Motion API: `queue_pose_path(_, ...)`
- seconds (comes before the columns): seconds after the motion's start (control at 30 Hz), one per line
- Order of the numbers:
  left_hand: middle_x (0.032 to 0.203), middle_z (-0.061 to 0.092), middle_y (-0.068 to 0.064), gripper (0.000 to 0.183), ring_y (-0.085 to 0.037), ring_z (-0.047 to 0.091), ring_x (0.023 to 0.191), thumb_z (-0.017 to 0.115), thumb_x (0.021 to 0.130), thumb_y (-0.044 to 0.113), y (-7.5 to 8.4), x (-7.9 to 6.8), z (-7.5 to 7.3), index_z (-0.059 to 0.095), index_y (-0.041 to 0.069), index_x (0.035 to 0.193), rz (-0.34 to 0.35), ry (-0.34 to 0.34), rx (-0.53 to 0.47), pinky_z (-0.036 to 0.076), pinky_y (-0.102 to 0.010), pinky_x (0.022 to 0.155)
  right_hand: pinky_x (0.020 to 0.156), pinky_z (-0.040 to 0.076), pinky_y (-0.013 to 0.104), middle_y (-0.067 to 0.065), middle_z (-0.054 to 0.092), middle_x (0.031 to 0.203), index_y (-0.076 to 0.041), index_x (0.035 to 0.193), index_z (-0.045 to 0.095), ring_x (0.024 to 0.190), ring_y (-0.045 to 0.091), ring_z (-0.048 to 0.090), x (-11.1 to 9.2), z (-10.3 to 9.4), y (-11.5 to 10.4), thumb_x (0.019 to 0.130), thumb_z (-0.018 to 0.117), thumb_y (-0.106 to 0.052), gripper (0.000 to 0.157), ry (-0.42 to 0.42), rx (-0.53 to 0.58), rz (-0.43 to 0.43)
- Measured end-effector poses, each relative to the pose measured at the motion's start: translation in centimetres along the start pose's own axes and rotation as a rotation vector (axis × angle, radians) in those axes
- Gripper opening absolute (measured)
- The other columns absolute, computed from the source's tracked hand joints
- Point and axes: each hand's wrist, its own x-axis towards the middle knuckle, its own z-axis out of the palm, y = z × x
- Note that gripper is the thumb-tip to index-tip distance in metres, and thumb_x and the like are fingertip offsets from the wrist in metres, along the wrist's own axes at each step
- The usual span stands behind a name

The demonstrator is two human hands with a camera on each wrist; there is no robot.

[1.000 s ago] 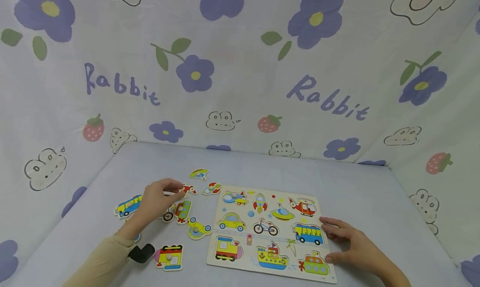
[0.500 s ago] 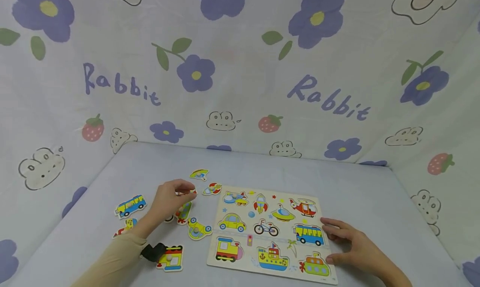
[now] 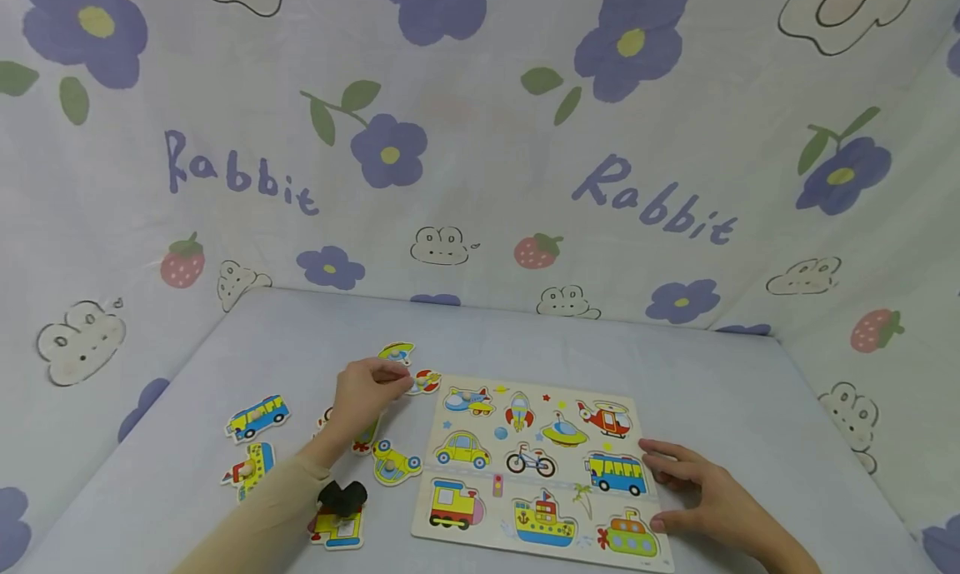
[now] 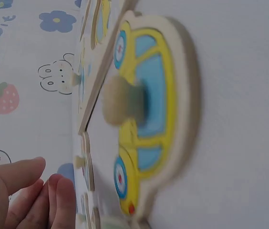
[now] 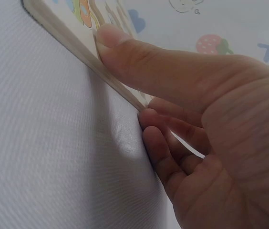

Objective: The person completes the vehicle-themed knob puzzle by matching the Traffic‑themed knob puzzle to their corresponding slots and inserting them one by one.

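As right fingers (image 5: 157, 145) grip the board (image 3: 491, 528), the plane (image 3: 465, 402) sits inset.

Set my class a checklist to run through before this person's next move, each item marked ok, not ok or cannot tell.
1. Flat pale wooden puzzle board braced: ok, the right hand touches its right edge.
2. Left hand close to the red, yellow and blue rocket-shaped piece: ok.
3. Fingertips touching that piece: cannot tell.
4. Piece gripped: not ok, the left wrist view shows none between thumb and fingers.
5. Rocket-shaped recess free: ok, no knob shows there.
6. Yellow-and-red train-shaped piece fully visible: not ok, a black object partly covers it.
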Motion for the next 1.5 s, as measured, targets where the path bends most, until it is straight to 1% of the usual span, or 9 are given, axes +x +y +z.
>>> queue_pose_path(0.1, 0.086, 0.072, -0.005, 0.014, -0.017, 0.069, 0.076, 0.079, 0.084, 0.011, 0.5, 0.4, 1.0, 0.074, 0.003, 0.094, -0.024, 0.041, -0.012, 0.056, -0.029, 0.067, 0.085, 0.046, 0.025, 0.006, 0.044, 0.148, -0.010, 0.135, 0.062, 0.100, 0.011, 0.052, 0.0, -0.1, -0.1, 0.067, 0.088, -0.045, 0.080, 0.001, 0.006, -0.004)
queue_pose_path(0.23, 0.081, 0.071, -0.006, 0.014, -0.017, 0.067, 0.071, 0.081, 0.082, 0.009, 0.9, 0.8, 2.2, 0.074, 0.002, 0.091, -0.085, 0.097, 0.000, 0.054, -0.028, 0.063, 0.086, 0.046, 0.025, 0.004, 0.044, 0.148, -0.012, 0.135, 0.062, 0.100, 0.010, 0.051, 0.0, -0.1, 0.0, 0.067, 0.087, -0.046, 0.081, 0.001, 0.000, 0.009)
queue_pose_path(0.3, 0.079, 0.070, -0.005, 0.015, -0.016, 0.066, 0.068, 0.082, 0.081, 0.009, 1.0, 0.9, 2.7, 0.073, 0.002, 0.091, -0.118, 0.111, 0.014, 0.053, -0.027, 0.062, 0.086, 0.046, 0.025, 0.003, 0.043, 0.148, -0.013, 0.135, 0.062, 0.100, 0.010, 0.051, 0.0, -0.1, 0.0, 0.066, 0.087, -0.048, 0.082, 0.000, -0.009, 0.023)
queue_pose_path(0.4, 0.076, 0.069, -0.004, 0.017, -0.015, 0.066, 0.065, 0.083, 0.079, 0.010, 1.0, 1.0, 3.3, 0.073, 0.002, 0.090, -0.132, 0.118, 0.020, 0.053, -0.026, 0.060, 0.086, 0.047, 0.025, 0.003, 0.043, 0.148, -0.013, 0.135, 0.062, 0.100, 0.010, 0.051, -0.1, -0.1, 0.0, 0.066, 0.087, -0.049, 0.082, -0.005, -0.022, 0.032)
queue_pose_path(0.67, 0.071, 0.067, -0.004, 0.016, -0.014, 0.064, 0.060, 0.083, 0.078, 0.008, 1.0, 1.0, 3.9, 0.071, 0.000, 0.086, -0.080, 0.164, 0.016, 0.051, -0.026, 0.056, 0.085, 0.048, 0.024, 0.004, 0.044, 0.148, -0.012, 0.135, 0.062, 0.099, 0.012, 0.051, -0.1, -0.2, -0.1, 0.067, 0.087, -0.047, 0.081, -0.007, -0.002, 0.032)
queue_pose_path(0.8, 0.069, 0.065, -0.003, 0.017, -0.015, 0.062, 0.058, 0.085, 0.076, 0.009, 0.9, 1.3, 4.0, 0.071, 0.001, 0.081, -0.061, 0.195, 0.056, 0.050, -0.028, 0.055, 0.084, 0.047, 0.024, 0.004, 0.044, 0.148, -0.011, 0.135, 0.062, 0.099, 0.011, 0.051, 0.0, -0.2, 0.0, 0.068, 0.087, -0.047, 0.080, -0.006, -0.007, 0.012)
queue_pose_path(0.97, 0.067, 0.063, -0.003, 0.021, -0.018, 0.059, 0.062, 0.088, 0.073, 0.011, 0.9, 1.7, 4.1, 0.069, 0.004, 0.073, -0.051, 0.227, 0.142, 0.048, -0.031, 0.057, 0.084, 0.047, 0.023, 0.004, 0.043, 0.148, -0.010, 0.135, 0.061, 0.099, 0.010, 0.051, 0.2, -0.1, 0.1, 0.067, 0.087, -0.048, 0.081, -0.012, -0.002, 0.013)
queue_pose_path(1.1, 0.068, 0.063, -0.003, 0.022, -0.020, 0.059, 0.065, 0.089, 0.072, 0.011, 0.9, 1.8, 4.0, 0.068, 0.006, 0.070, -0.047, 0.235, 0.173, 0.048, -0.033, 0.058, 0.084, 0.047, 0.024, 0.004, 0.043, 0.148, -0.010, 0.135, 0.061, 0.099, 0.012, 0.051, 0.3, 0.0, 0.0, 0.067, 0.087, -0.048, 0.082, -0.017, 0.000, 0.019)
queue_pose_path(1.5, 0.068, 0.062, -0.003, 0.021, -0.019, 0.058, 0.064, 0.087, 0.073, 0.010, 0.8, 2.0, 4.1, 0.067, 0.007, 0.069, -0.037, 0.230, 0.168, 0.048, -0.032, 0.057, 0.084, 0.047, 0.023, 0.005, 0.042, 0.149, -0.009, 0.135, 0.061, 0.100, 0.012, 0.051, 0.2, -0.1, 0.1, 0.068, 0.087, -0.046, 0.081, -0.021, 0.013, 0.016)
